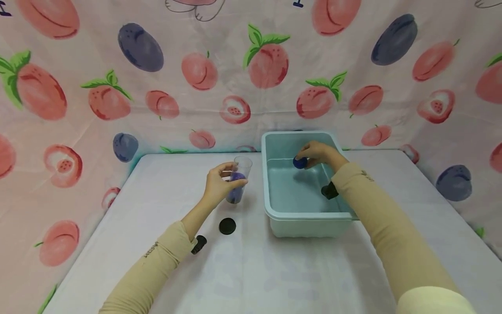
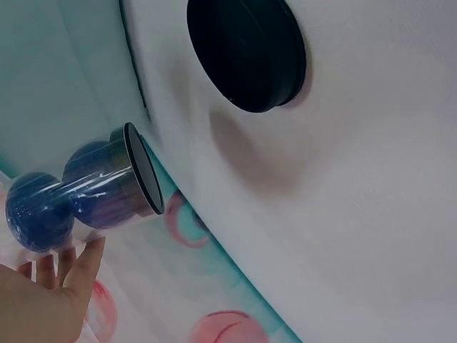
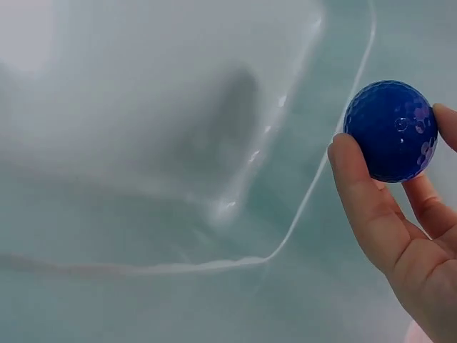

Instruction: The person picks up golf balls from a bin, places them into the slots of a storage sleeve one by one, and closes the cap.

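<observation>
In the head view my left hand [image 1: 218, 183] holds a clear plastic tube [image 1: 243, 163] upright above the table, thumb on one side and fingers on the other. Two blue balls [image 2: 100, 193] lie stacked inside it, and a black cap [image 2: 146, 170] closes its lower end. My right hand [image 1: 318, 153] pinches a blue golf ball [image 3: 391, 131] between thumb and fingertips, over the inside of the pale blue plastic basin [image 1: 310, 215]. The dimpled ball touches neither wall nor floor of the basin.
A round black lid [image 1: 227, 226] lies on the white table [image 1: 243, 279], nearer me than the tube. The basin stands right of the tube, close to the fruit-printed cloth [image 1: 219, 39] at the back. Small black devices [image 1: 199, 244] sit at both wrists.
</observation>
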The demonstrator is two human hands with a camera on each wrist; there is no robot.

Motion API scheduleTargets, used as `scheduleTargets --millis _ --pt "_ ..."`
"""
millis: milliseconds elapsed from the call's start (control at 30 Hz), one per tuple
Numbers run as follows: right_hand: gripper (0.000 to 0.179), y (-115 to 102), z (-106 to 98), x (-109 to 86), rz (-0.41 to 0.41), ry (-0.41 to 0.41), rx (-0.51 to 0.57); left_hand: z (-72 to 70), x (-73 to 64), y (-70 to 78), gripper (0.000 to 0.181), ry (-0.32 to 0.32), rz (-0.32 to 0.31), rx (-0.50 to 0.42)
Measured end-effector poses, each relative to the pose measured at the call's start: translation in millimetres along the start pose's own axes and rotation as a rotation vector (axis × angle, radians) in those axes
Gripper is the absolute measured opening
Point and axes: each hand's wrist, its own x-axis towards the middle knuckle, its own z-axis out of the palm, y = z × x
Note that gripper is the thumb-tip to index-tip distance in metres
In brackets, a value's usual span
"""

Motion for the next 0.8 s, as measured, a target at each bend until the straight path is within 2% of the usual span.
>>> scheduleTargets --millis 167,467,800 --pt "0.053 -7 3 -6.8 -0.005 0.005 0.069 3.1 -0.2 1.4 0.054 -0.005 0.007 -0.007" --pt "0.053 -14 5 -14.4 -0.013 0.008 0.216 4.4 1.4 8.3 0.051 0.004 0.068 -0.052" --pt "0.050 -29 8 -31.4 -0.125 -0.065 0.390 5.6 4.9 15.2 0.051 0.044 0.069 -0.134"
